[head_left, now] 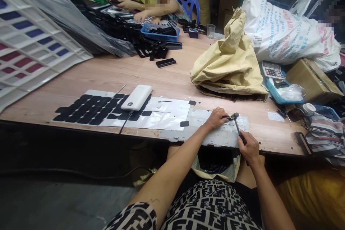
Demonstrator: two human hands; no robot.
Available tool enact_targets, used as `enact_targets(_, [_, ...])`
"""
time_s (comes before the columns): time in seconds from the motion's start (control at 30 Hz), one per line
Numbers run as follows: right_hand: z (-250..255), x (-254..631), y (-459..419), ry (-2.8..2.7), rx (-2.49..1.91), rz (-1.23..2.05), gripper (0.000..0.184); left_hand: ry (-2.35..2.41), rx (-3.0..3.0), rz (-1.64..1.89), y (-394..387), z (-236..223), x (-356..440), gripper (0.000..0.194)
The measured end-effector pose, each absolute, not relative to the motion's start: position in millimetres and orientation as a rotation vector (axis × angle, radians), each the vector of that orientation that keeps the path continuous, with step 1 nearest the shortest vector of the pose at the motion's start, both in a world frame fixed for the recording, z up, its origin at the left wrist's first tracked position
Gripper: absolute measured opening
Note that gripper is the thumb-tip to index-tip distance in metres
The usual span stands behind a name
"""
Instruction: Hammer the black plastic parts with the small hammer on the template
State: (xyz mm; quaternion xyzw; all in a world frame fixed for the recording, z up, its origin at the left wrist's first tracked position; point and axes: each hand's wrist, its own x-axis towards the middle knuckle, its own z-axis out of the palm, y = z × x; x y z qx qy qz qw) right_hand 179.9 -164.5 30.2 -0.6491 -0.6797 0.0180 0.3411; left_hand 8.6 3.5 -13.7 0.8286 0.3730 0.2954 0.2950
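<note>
My right hand (249, 146) is wrapped round the handle of a small hammer (237, 124). The hammer's head is up against the end of a small dark piece (228, 117) with a bit of yellow on it. That piece is pinched in the fingers of my left hand (216, 118); its exact kind is too small to make out. Both hands are over a grey plate (202, 133) at the table's front edge. To the left, a white sheet (169, 115) carries rows of black rounded patches (88, 109). On it rests a white power bank (137, 97) with a cable.
A yellow sack (229, 64) stands behind my hands, with a large white bag (285, 32) beyond. Black parts and a blue basket (161, 36) lie at the back, where other people work. A calculator (272, 70) and a brown box (314, 81) are at right.
</note>
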Motion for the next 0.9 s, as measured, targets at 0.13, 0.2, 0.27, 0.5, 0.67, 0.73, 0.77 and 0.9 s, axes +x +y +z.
enact_targets(0.13, [30,176,-162,-1.782,-1.684,0.051,0.032,0.979,2.198,0.769,4,-11,8,0.016])
enact_targets(0.2, [30,172,-161,-1.801,-1.683,0.048,0.033,0.972,2.197,0.764,4,-10,8,0.017])
enact_targets(0.27, [29,169,-160,-1.821,-1.694,0.038,0.033,0.982,2.194,0.754,4,-9,8,0.017])
enact_targets(0.5, [32,188,-150,-1.695,-1.722,0.149,0.035,1.004,2.179,0.739,4,-5,8,0.016])
enact_targets(0.67, [27,218,-137,-1.304,-1.842,0.288,0.044,1.006,2.178,0.72,4,-1,6,0.028])
enact_targets(0.73, [23,225,-133,-1.17,-1.846,0.384,0.047,1.014,2.17,0.717,4,0,5,0.036])
enact_targets(0.77, [21,227,-132,-1.128,-1.841,0.426,0.047,1.018,2.166,0.715,4,0,5,0.038])
enact_targets(0.9, [21,226,-131,-1.08,-1.84,0.473,0.049,1.023,2.169,0.716,5,-1,4,0.042])
